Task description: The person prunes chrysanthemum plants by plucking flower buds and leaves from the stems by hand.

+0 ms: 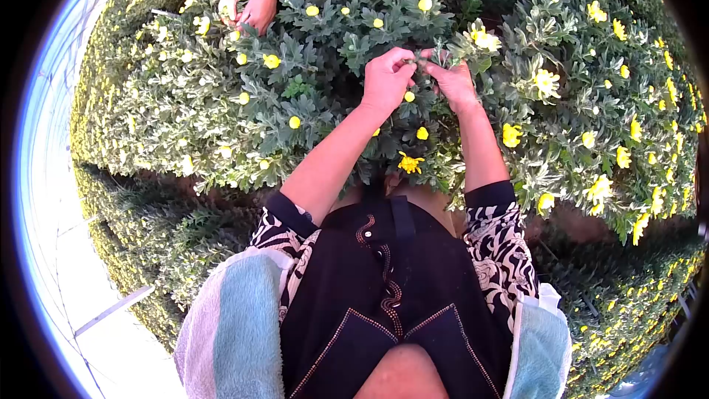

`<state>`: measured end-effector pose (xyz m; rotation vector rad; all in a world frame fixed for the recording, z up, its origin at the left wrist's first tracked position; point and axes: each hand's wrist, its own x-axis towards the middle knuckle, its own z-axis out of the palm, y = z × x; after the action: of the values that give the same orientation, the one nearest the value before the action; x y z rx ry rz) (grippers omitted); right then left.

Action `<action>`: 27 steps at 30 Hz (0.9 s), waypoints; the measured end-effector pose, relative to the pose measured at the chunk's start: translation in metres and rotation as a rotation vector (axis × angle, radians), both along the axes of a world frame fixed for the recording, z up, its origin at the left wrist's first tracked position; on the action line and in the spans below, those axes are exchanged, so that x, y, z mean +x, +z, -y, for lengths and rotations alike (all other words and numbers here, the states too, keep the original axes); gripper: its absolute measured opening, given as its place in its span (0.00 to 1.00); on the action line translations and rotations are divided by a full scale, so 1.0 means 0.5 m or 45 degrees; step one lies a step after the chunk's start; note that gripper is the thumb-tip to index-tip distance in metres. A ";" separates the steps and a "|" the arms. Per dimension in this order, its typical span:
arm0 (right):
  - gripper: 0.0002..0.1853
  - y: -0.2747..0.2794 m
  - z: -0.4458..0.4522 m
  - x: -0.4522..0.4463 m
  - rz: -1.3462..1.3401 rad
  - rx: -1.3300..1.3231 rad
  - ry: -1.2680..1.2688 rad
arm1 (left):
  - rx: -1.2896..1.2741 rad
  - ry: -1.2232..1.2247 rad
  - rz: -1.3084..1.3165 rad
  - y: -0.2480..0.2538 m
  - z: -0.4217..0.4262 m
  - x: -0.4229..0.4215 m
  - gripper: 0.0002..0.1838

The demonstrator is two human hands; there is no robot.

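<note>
Both of my hands meet among the leafy plants with yellow flowers, at the upper middle of the head view. My left hand (388, 80) has its thumb and fingers pinched together at a small bit of green stem. Close on its right, my right hand (452, 81) pinches a leafy green sprig (439, 60) between thumb and fingers. A pale yellow flower (484, 39) stands just right of my right hand. Below my left hand is a round yellow bud (409, 96), and lower down an open yellow flower (410, 163).
At the upper left, another person's two hands (258, 11) reach into the same plants, a dark band on one wrist. Flowering plants (591, 103) spread to both sides. A metal bar (114, 312) juts in at the lower left.
</note>
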<state>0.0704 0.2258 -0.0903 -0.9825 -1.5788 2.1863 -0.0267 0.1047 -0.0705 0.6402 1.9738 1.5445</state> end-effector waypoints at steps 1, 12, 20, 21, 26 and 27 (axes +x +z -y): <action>0.08 -0.010 0.000 -0.003 0.000 0.003 0.005 | 0.003 0.005 0.000 -0.006 0.001 -0.001 0.06; 0.07 -0.139 -0.031 -0.032 0.450 0.414 -0.267 | 0.052 -0.051 -0.055 -0.010 0.042 -0.021 0.08; 0.10 0.171 0.052 0.113 -0.157 0.015 -0.015 | 0.239 0.113 0.072 0.209 0.259 -0.015 0.06; 0.09 0.195 0.066 0.151 -0.109 0.025 0.131 | 0.208 0.158 0.068 0.231 0.305 -0.007 0.06; 0.07 0.239 0.172 0.283 0.060 0.177 0.622 | -0.014 0.343 0.022 0.241 0.511 0.073 0.04; 0.08 0.234 0.191 0.298 0.124 0.278 0.680 | -0.137 0.419 0.055 0.228 0.550 0.091 0.04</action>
<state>0.2196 0.1305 0.0265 -0.6620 -2.2815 2.2313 0.0190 -0.1702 0.0435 0.2436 2.1934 1.6071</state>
